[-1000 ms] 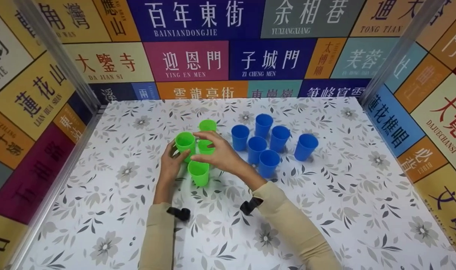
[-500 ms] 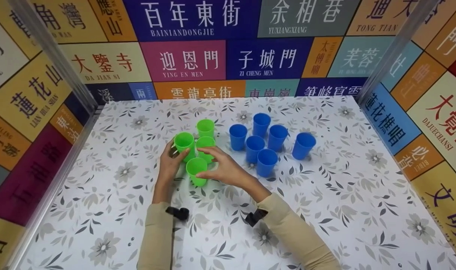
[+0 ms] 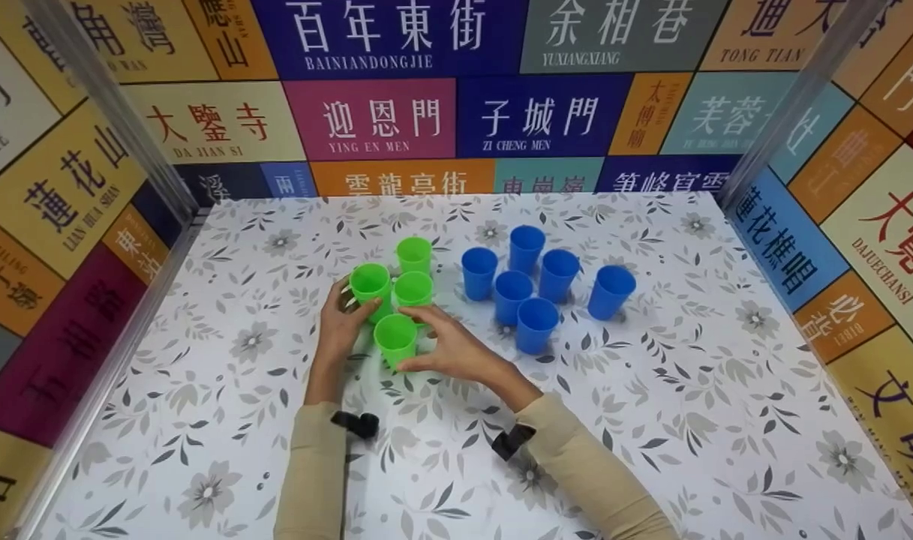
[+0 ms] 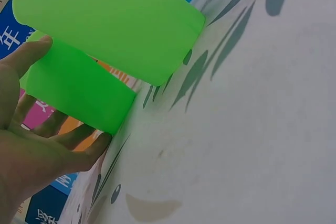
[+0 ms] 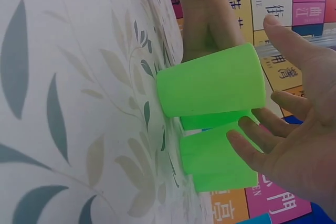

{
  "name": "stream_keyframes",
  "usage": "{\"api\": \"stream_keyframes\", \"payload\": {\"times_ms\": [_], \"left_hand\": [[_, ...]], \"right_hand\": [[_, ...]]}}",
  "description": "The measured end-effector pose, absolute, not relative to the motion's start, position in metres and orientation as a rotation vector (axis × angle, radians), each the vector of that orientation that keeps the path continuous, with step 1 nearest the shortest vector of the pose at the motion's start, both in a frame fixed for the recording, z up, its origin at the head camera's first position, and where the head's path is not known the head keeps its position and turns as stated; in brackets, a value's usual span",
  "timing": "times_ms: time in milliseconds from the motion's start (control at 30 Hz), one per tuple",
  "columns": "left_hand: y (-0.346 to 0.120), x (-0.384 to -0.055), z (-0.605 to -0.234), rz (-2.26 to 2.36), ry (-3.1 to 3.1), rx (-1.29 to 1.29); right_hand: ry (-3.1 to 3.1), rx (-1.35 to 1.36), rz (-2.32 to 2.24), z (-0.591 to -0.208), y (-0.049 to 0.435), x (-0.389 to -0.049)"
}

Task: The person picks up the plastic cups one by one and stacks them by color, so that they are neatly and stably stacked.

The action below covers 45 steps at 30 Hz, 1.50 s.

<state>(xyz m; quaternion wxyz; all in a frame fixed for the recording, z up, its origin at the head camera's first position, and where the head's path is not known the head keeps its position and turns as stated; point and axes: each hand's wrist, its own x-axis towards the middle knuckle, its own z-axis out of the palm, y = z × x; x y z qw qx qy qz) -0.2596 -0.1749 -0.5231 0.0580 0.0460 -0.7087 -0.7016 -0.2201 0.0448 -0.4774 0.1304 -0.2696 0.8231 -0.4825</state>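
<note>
Several green cups stand upright in a group on the table. My left hand (image 3: 339, 324) holds the leftmost green cup (image 3: 370, 285), thumb on its near side and fingers round its far side; the left wrist view shows this held cup (image 4: 79, 85) behind a nearer one. Around the right side of the front green cup (image 3: 394, 341), my right hand (image 3: 460, 346) has its thumb and fingers spread. In the right wrist view that front cup (image 5: 212, 85) lies between spread fingers and thumb, the thumb apart from it. Behind stand the middle green cup (image 3: 413, 289) and the back green cup (image 3: 414, 257).
To the right stand several upright blue cups, among them the front blue cup (image 3: 537, 328), the back blue cup (image 3: 527, 250) and a rightmost blue cup (image 3: 612, 294) set apart. The table (image 3: 651, 435) has a floral cover. Sign-printed walls (image 3: 381, 120) enclose its back and sides.
My right hand has moved down toward me, from over the middle and back green cups to beside the front one, uncovering the back cup. The left hand stays on its cup.
</note>
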Motion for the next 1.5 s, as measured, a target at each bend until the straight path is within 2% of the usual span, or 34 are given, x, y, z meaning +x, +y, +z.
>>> {"api": "stream_keyframes", "payload": {"times_ms": [767,1233,1500], "left_hand": [[-0.173,-0.258,-0.519,-2.065,-2.265,0.132],[-0.172,-0.26,-0.521,-2.025,-2.213,0.106],[-0.171,-0.253,-0.506,-2.075,-2.217,0.106]], "right_hand": [[2.43,-0.616,-1.471,-0.479,0.028,-0.225],[2.45,-0.724,-1.477,-0.437,0.032,-0.228],[2.487,-0.788,-1.459,-0.409,0.028,-0.242]]}}
